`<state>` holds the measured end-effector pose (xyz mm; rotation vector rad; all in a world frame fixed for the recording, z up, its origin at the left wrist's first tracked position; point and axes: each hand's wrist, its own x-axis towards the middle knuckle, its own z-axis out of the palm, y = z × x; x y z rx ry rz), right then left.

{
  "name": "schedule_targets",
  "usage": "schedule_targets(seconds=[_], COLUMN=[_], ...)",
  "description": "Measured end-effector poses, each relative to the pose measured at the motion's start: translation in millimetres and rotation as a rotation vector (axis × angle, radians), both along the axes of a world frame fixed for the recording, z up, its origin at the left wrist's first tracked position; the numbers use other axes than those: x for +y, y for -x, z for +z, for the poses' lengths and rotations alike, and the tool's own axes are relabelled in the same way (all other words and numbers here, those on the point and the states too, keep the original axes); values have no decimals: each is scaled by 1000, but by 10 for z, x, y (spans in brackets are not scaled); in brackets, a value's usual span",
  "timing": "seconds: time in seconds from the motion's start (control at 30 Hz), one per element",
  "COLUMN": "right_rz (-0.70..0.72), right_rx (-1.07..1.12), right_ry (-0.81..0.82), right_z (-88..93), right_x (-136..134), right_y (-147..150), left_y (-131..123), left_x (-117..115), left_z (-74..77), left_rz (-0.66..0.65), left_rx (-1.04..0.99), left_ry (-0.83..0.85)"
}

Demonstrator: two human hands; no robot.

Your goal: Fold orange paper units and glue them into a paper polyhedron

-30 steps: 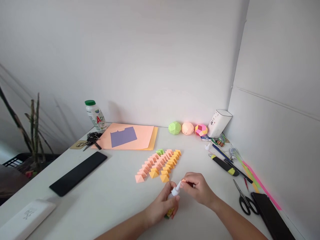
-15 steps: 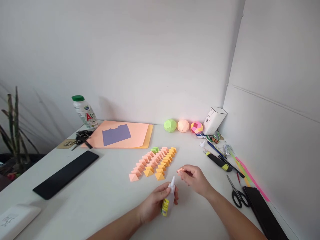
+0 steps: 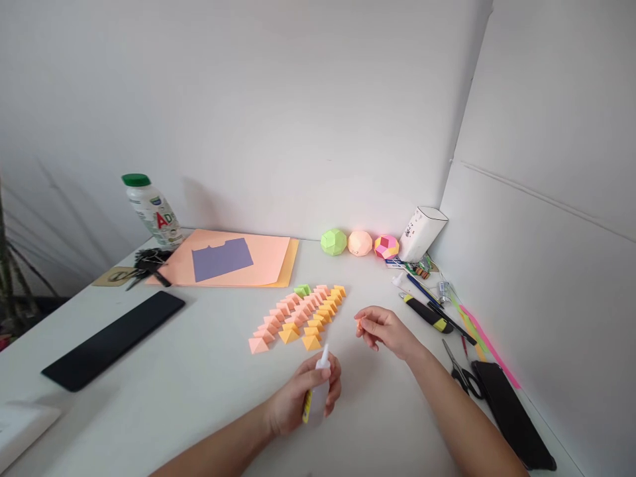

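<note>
My left hand (image 3: 304, 391) is wrapped round a glue bottle (image 3: 318, 399) with a white nozzle pointing up. To its right, my right hand (image 3: 385, 331) pinches a small peach paper piece (image 3: 360, 325) above the table, mostly hidden by the fingers. Beyond the hands stand rows of small folded paper pyramids: peach ones (image 3: 258, 345) on the left, orange ones (image 3: 312, 342) on the right, and a green one (image 3: 302, 290) at the far end. The bottle's tip is near the closest orange pyramid, apart from the held piece.
At the back sit a green paper ball (image 3: 333, 242), a peach one (image 3: 360, 243) and a multicoloured one (image 3: 386, 246). Right side: utility knife (image 3: 427, 313), scissors (image 3: 462, 372), black phone (image 3: 514, 416). Left: peach paper sheets (image 3: 271, 255), black slab (image 3: 114, 340), white bottle (image 3: 155, 212).
My left hand has turned the glue bottle, so its yellow label now faces left. My right hand has risen slightly with the paper piece. The camera view has shifted a little.
</note>
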<state>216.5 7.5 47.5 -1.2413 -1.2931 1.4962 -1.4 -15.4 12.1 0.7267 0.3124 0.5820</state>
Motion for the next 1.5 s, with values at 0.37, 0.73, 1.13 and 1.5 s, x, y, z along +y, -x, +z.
schedule_targets(seconds=[0.37, 0.73, 1.13, 1.5], right_rz=[301, 387, 174, 153], right_rx=[-50, -108, -165, -213], right_ry=[21, 27, 46, 6], right_z=[90, 5, -4, 45], right_x=[-303, -292, -373, -372], right_y=[349, 299, 473, 502], left_y=[-39, -32, -27, -23], left_x=[-26, -36, -23, -11], left_z=[-27, -10, 36, 64], left_rz=[194, 225, 266, 279], left_rx=[250, 368, 287, 256], left_ry=[-171, -263, -181, -112])
